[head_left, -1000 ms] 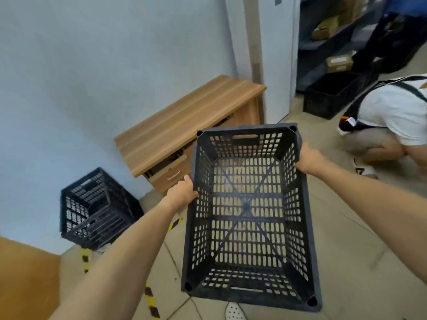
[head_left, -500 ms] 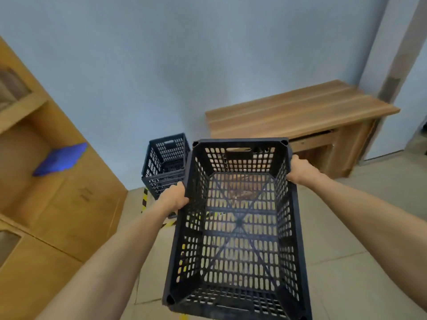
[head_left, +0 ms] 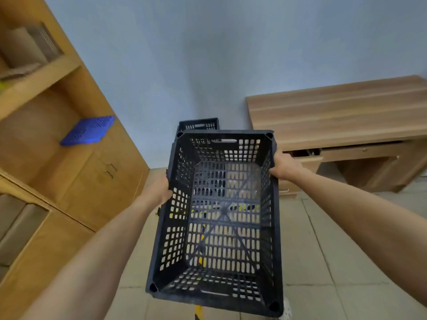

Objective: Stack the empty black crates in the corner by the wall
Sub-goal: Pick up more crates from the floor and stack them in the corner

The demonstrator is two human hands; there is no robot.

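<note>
I hold an empty black perforated crate [head_left: 221, 218] in front of me, open side up and its far end tilted slightly higher. My left hand [head_left: 159, 191] grips its left wall and my right hand [head_left: 285, 167] grips its right wall near the far end. Beyond it, by the blue-grey wall, another black crate [head_left: 198, 124] stands on the floor; only its far rim shows above the held crate.
A tall wooden shelf unit [head_left: 69, 158] stands on the left, with a blue perforated panel [head_left: 89, 130] on one shelf. A wooden desk [head_left: 342, 116] with a slightly open drawer stands on the right. Yellow-black tape shows on the tiled floor [head_left: 346, 250] through the crate.
The view has swung left and closer to the corner. The floor crate, formerly to the left of the held crate, now lies straight behind it and is mostly hidden. Both hands keep their grip.
</note>
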